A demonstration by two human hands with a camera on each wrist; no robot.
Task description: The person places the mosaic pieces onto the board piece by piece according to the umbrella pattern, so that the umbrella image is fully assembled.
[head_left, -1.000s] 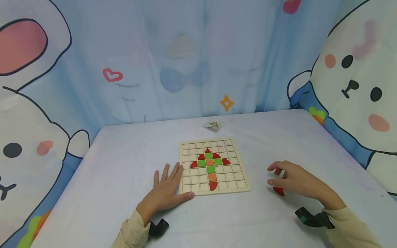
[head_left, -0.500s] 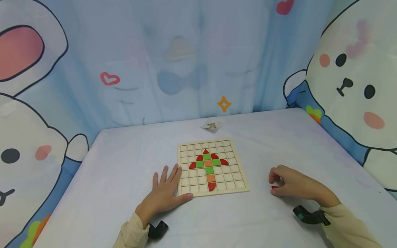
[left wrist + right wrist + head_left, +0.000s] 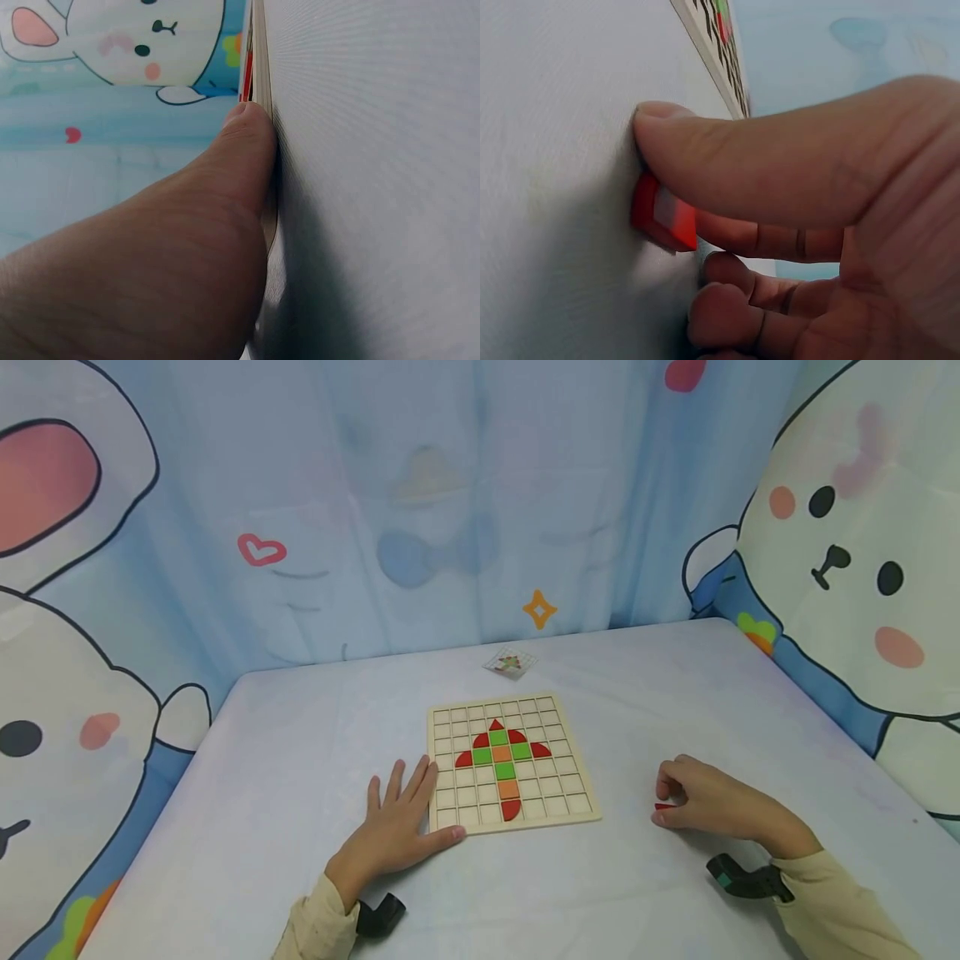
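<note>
A square wooden grid board [image 3: 560,783] lies on the table. Red, green and orange pieces fill some of its cells in an arrow-like figure. My left hand [image 3: 396,828] lies with straight, spread fingers at the board's near left corner; in the left wrist view its thumb [image 3: 244,142] touches the board's edge. To the right of the board, my right hand [image 3: 716,803] pinches a small red piece [image 3: 676,221] between thumb and index finger, low at the tabletop. The thumb covers part of this piece, so its full outline is hidden.
A small clear packet or card [image 3: 510,662] with a coloured picture lies behind the board. White cloth [image 3: 300,735] covers the table, and a blue cartoon curtain [image 3: 450,527] hangs behind it. A black wrist camera [image 3: 750,878] sits under the right wrist.
The right thumb and fingers have come together on the red piece, which lay beneath them before. The left hand keeps its place at the board. The head view has shifted slightly.
</note>
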